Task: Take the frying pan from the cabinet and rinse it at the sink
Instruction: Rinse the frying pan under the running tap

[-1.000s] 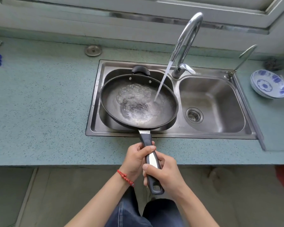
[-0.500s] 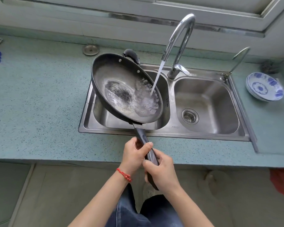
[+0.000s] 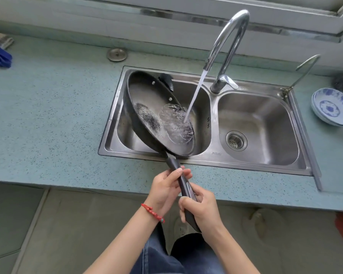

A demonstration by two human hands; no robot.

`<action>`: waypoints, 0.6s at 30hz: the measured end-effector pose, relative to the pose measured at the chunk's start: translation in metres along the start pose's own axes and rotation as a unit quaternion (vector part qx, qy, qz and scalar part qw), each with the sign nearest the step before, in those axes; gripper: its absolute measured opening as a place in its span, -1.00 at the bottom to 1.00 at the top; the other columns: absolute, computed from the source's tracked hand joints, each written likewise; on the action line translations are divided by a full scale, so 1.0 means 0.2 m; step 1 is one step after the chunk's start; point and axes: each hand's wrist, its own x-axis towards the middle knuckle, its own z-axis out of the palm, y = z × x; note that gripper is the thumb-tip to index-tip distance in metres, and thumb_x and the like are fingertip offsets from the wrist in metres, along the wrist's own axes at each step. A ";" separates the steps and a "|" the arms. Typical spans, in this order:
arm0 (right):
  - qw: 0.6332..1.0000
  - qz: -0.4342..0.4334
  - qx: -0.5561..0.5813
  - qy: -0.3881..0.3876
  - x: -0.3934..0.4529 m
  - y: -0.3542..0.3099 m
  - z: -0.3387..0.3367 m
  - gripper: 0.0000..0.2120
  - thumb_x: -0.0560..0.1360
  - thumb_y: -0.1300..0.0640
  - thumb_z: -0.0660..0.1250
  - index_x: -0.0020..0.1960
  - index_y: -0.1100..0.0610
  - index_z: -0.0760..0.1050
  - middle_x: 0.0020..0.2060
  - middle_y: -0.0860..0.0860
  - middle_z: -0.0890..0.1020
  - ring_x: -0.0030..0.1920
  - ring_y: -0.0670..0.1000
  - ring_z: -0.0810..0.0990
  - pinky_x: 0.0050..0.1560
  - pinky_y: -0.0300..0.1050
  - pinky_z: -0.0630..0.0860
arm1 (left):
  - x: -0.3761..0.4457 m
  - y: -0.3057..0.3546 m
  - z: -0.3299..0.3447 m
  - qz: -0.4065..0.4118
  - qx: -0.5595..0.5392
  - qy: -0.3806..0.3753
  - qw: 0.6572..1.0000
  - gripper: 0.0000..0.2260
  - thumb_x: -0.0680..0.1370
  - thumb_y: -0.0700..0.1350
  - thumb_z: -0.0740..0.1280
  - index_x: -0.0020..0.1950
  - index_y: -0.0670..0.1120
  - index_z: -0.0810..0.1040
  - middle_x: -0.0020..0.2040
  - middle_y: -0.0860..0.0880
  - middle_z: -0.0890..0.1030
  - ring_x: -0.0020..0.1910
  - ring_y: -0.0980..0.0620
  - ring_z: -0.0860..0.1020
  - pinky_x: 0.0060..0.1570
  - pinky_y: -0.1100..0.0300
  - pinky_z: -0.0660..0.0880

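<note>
Over sink [image 3: 263,161], tilted black frying pan [image 3: 147,103] holds water.

The sink [image 3: 255,123] is brushed steel with a dull sheen, and the faucet [image 3: 229,42] is polished, mirror-bright metal. The frying pan [image 3: 147,99] has a dark, matt coating, wet and glistening where water pools, with a smooth black plastic-looking handle [image 3: 183,182]. The counter [image 3: 48,115] is speckled blue-green stone, matt. The bowls [image 3: 334,106] at far right are glossy glazed ceramic.
</note>
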 end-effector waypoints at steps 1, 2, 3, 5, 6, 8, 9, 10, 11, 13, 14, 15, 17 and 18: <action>1.000 0.000 0.005 -0.004 0.00 0.01 -0.01 -0.91 0.24 0.30 0.22 -0.26 0.30 0.42 -0.62 0.08 0.41 -0.68 0.00 0.36 -0.59 -0.28 0.29 | 0.00 0.00 0.00 -0.016 -0.031 -0.012 0.999 -0.80 0.36 -0.19 0.33 -0.05 -0.22 0.51 -0.23 -0.08 0.69 -0.19 0.02 0.66 -0.19 0.19 0.59; 1.000 0.003 0.007 -0.007 0.00 0.02 -0.02 -0.89 0.24 0.30 0.22 -0.25 0.32 0.42 -0.62 0.10 0.42 -0.67 0.01 0.35 -0.59 -0.27 0.29 | 0.00 0.00 0.01 -0.022 -0.051 -0.021 0.998 -0.77 0.34 -0.19 0.33 -0.04 -0.23 0.50 -0.22 -0.09 0.69 -0.19 0.01 0.66 -0.18 0.18 0.59; 1.000 0.008 0.006 -0.009 0.00 0.02 -0.03 -0.84 0.24 0.29 0.22 -0.22 0.36 0.42 -0.61 0.11 0.43 -0.66 0.03 0.35 -0.59 -0.26 0.29 | 0.00 -0.01 0.01 -0.019 -0.059 -0.028 0.998 -0.76 0.33 -0.20 0.34 -0.04 -0.24 0.49 -0.24 -0.09 0.68 -0.22 0.00 0.65 -0.19 0.17 0.59; 1.000 0.018 0.000 -0.011 0.00 0.03 -0.05 -0.79 0.24 0.28 0.23 -0.16 0.36 0.45 -0.62 0.09 0.45 -0.65 0.04 0.34 -0.57 -0.22 0.28 | 0.00 0.00 0.01 0.000 -0.040 -0.025 0.999 -0.77 0.33 -0.21 0.35 -0.07 -0.27 0.48 -0.29 -0.09 0.66 -0.30 0.01 0.63 -0.23 0.18 0.59; 1.000 0.019 -0.001 -0.016 0.01 0.03 -0.06 -0.82 0.24 0.28 0.23 -0.18 0.30 0.48 -0.62 0.08 0.45 -0.65 0.04 0.35 -0.56 -0.22 0.28 | 0.00 0.00 0.02 0.014 -0.020 -0.019 1.000 -0.78 0.33 -0.20 0.35 -0.10 -0.28 0.48 -0.31 -0.09 0.65 -0.32 0.01 0.62 -0.25 0.19 0.59; 0.999 0.021 -0.005 -0.037 0.02 0.02 -0.08 -0.89 0.25 0.27 0.24 -0.26 0.15 0.50 -0.61 0.06 0.47 -0.63 0.05 0.36 -0.55 -0.22 0.29 | -0.01 0.00 0.03 0.040 0.012 -0.005 0.999 -0.82 0.35 -0.21 0.35 -0.13 -0.29 0.49 -0.33 -0.10 0.63 -0.33 0.01 0.61 -0.27 0.21 0.58; 0.999 0.023 -0.006 -0.049 0.03 0.01 -0.10 -0.90 0.25 0.26 0.25 -0.28 0.11 0.49 -0.60 0.07 0.48 -0.63 0.05 0.37 -0.55 -0.22 0.29 | -0.01 0.01 0.04 0.051 0.026 0.003 0.998 -0.87 0.38 -0.23 0.34 -0.15 -0.29 0.49 -0.33 -0.10 0.62 -0.34 0.02 0.61 -0.28 0.21 0.58; 0.998 0.025 -0.006 -0.061 0.03 0.00 -0.10 -0.90 0.26 0.25 0.25 -0.28 0.10 0.50 -0.58 0.08 0.48 -0.63 0.05 0.37 -0.56 -0.23 0.30 | -0.01 0.01 0.05 0.062 0.038 0.011 0.997 -0.92 0.43 -0.27 0.32 -0.16 -0.28 0.50 -0.33 -0.10 0.61 -0.34 0.02 0.61 -0.29 0.22 0.57; 0.997 0.029 -0.006 -0.071 0.03 -0.01 -0.11 -0.90 0.26 0.25 0.25 -0.27 0.10 0.50 -0.57 0.09 0.48 -0.62 0.05 0.38 -0.56 -0.25 0.32 | -0.02 0.01 0.06 0.074 0.046 0.022 0.996 -0.96 0.46 -0.29 0.29 -0.17 -0.28 0.50 -0.35 -0.08 0.61 -0.36 0.04 0.61 -0.30 0.23 0.57; 0.995 0.041 -0.002 -0.093 0.04 -0.02 -0.12 -0.88 0.29 0.25 0.26 -0.18 0.19 0.51 -0.52 0.13 0.46 -0.61 0.05 0.39 -0.57 -0.24 0.34 | -0.03 0.01 0.07 0.098 0.057 0.041 0.993 -0.94 0.47 -0.32 0.27 -0.19 -0.26 0.50 -0.40 -0.04 0.63 -0.39 0.07 0.61 -0.34 0.26 0.57; 0.994 0.046 -0.001 -0.102 0.04 -0.03 -0.12 -0.84 0.30 0.25 0.26 -0.13 0.26 0.49 -0.49 0.18 0.45 -0.60 0.06 0.40 -0.56 -0.22 0.36 | -0.03 0.01 0.07 0.110 0.065 0.049 0.991 -0.94 0.47 -0.33 0.28 -0.20 -0.25 0.50 -0.41 -0.03 0.63 -0.40 0.08 0.61 -0.34 0.27 0.56; 0.993 0.049 -0.004 -0.109 0.04 -0.03 -0.13 -0.79 0.31 0.25 0.26 -0.09 0.32 0.46 -0.46 0.22 0.46 -0.57 0.07 0.40 -0.54 -0.18 0.37 | -0.04 0.01 0.07 0.121 0.075 0.056 0.988 -0.93 0.47 -0.34 0.28 -0.21 -0.24 0.50 -0.42 -0.02 0.62 -0.40 0.08 0.60 -0.35 0.28 0.56; 0.992 0.050 -0.024 -0.113 0.03 -0.05 -0.12 -0.75 0.32 0.22 0.27 -0.04 0.31 0.44 -0.40 0.29 0.48 -0.53 0.09 0.41 -0.48 -0.13 0.39 | -0.04 0.01 0.07 0.140 0.102 0.071 0.982 -0.91 0.46 -0.34 0.29 -0.23 -0.22 0.49 -0.41 -0.01 0.62 -0.41 0.08 0.60 -0.34 0.28 0.56; 0.992 0.047 -0.038 -0.111 0.03 -0.05 -0.11 -0.76 0.32 0.21 0.27 -0.05 0.27 0.46 -0.39 0.29 0.49 -0.51 0.10 0.41 -0.47 -0.13 0.40 | -0.05 0.00 0.07 0.151 0.118 0.078 0.978 -0.91 0.46 -0.34 0.30 -0.23 -0.21 0.49 -0.41 0.00 0.61 -0.40 0.09 0.60 -0.32 0.28 0.57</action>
